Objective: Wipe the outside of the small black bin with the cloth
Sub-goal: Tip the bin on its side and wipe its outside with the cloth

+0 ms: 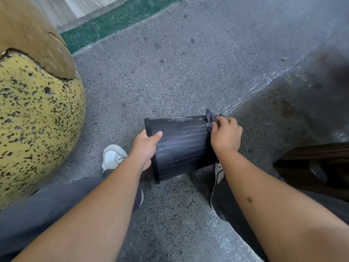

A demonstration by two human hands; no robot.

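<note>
The small black bin is ribbed and is held on its side above the grey floor, its rim facing left and its base to the right. My left hand grips the rim, thumb over the outside wall. My right hand presses a crumpled grey cloth against the bin's base end, near the upper edge. Pale streaks of dust run along the top of the bin's wall.
A large yellow speckled rounded object with a brown upper part stands close on the left. My two feet in white shoes rest on the speckled grey floor. A dark brown object lies at the right. A green strip runs along the far edge.
</note>
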